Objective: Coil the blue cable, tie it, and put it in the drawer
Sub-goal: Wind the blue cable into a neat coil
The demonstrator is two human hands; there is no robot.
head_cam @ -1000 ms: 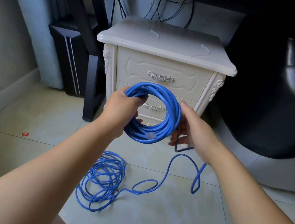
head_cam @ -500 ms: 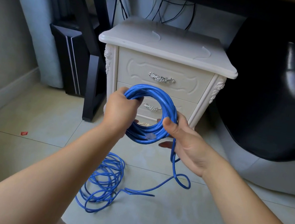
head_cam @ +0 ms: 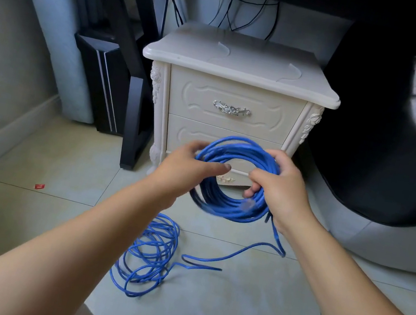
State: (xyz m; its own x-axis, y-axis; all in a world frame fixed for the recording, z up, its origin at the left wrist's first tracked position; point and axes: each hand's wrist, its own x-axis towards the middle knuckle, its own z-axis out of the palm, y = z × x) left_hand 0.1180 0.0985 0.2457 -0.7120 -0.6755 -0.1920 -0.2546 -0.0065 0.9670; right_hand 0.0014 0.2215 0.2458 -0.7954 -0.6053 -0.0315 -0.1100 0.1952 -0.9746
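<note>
While the left hand (head_cam: 188,170) clasps the 9 o'clock side of a coil of thin blue cable (head_cam: 231,208), the right hand (head_cam: 281,192) curls round its 3 o'clock side, coil held in front of the cream carved nightstand (head_cam: 240,60) w/ both drawers (head_cam: 234,95) closed. Rest of cable lies in loose loops on pale tiled floor (head_cam: 62,159), approx 7 o'clock of coil.

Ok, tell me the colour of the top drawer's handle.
Silver; the handle shows clearest in the head view.
</note>
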